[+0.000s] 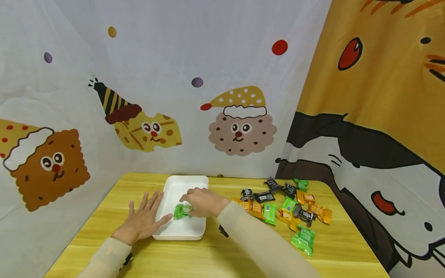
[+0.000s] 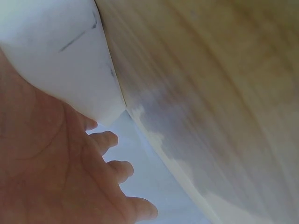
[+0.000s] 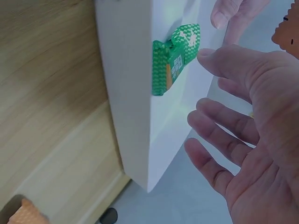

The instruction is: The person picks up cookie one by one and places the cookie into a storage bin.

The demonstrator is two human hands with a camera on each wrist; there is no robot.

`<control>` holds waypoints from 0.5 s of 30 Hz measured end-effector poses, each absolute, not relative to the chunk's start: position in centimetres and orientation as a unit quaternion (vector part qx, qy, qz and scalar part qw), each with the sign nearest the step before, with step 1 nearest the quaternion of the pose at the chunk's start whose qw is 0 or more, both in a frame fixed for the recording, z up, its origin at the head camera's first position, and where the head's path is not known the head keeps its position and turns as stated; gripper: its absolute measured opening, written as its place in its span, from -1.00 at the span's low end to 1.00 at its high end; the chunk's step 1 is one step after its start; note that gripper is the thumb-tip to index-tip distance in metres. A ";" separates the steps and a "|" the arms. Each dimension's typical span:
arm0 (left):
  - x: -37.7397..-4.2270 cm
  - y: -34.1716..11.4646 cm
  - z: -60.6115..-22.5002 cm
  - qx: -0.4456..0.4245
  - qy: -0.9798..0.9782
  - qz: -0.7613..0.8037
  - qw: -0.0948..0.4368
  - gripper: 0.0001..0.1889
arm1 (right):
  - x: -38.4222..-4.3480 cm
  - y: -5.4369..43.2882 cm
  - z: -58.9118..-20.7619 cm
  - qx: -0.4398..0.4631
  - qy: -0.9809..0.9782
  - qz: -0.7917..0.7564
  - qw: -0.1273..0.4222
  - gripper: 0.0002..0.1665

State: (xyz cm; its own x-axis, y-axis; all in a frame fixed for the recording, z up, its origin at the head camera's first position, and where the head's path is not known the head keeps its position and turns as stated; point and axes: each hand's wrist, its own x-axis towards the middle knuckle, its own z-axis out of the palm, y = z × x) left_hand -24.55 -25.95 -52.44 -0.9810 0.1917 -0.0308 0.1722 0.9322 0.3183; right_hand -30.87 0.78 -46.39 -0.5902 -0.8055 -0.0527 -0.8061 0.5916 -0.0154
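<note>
A white rectangular tray (image 1: 179, 231) lies on the wooden table. Inside it is a green wrapped snack packet (image 1: 180, 211), seen in the right wrist view as a green packet (image 3: 176, 65) with crimped ends. My left hand (image 1: 142, 218) rests against the tray's left side, fingers spread and thumb over the rim. In the left wrist view, its palm (image 2: 56, 163) is beside the tray wall (image 2: 60, 51). My right hand (image 1: 203, 202) hovers over the tray, close to the packet. The right wrist view shows its fingers (image 3: 224, 112) loosely bent, apart, holding nothing.
To the tray's right, several loose packets lie in a pile: black packets (image 1: 264, 197), orange packets (image 1: 320, 213) and green packets (image 1: 304, 240). The yellowish wooden table (image 1: 194, 258) meets a printed cloth backdrop (image 1: 156, 58) behind and a curtain (image 1: 382, 96) at right.
</note>
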 end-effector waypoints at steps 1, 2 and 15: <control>-24.5 -26.0 -52.4 0.094 0.982 0.160 0.031 0.12 | -30.8 1.1 -46.4 -0.452 0.891 0.003 0.024 -0.35; -24.5 -26.0 -52.4 0.093 0.982 0.159 0.034 0.12 | -30.8 1.4 -46.4 -0.454 0.891 0.001 0.021 -0.36; -24.6 -26.0 -52.4 0.090 0.982 0.159 0.040 0.13 | -29.8 5.2 -47.5 -0.440 0.898 -0.012 -0.007 -0.44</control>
